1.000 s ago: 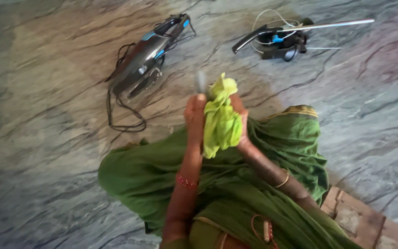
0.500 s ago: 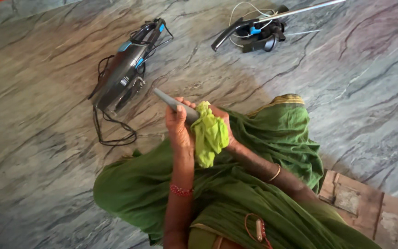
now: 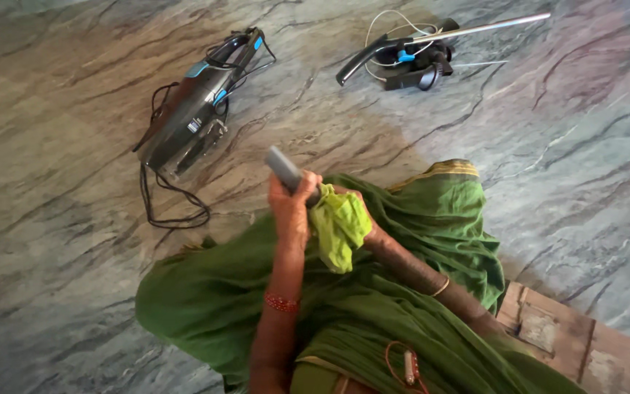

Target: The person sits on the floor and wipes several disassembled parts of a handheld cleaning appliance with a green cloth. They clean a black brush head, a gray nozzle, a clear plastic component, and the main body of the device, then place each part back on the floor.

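My left hand [image 3: 292, 203] grips a grey tube-shaped part [image 3: 284, 168] that sticks out up and to the left of the fist. My right hand [image 3: 359, 216] holds a bright green cloth [image 3: 338, 228] against the lower end of the part, right beside the left hand. Both hands are above my lap, which is covered in dark green fabric [image 3: 227, 292]. The part's lower end is hidden by the fingers and the cloth.
A dark handheld vacuum cleaner [image 3: 191, 117] with a black cord [image 3: 163, 197] lies on the marbled stone floor at the upper left. A heap of vacuum attachments with a metal pipe [image 3: 417, 51] lies at the top right. A wooden board [image 3: 577, 343] sits at the lower right.
The grey part has tilted from upright to pointing up-left, and the hands with the cloth have dropped closer to my lap. The view has shifted a little.
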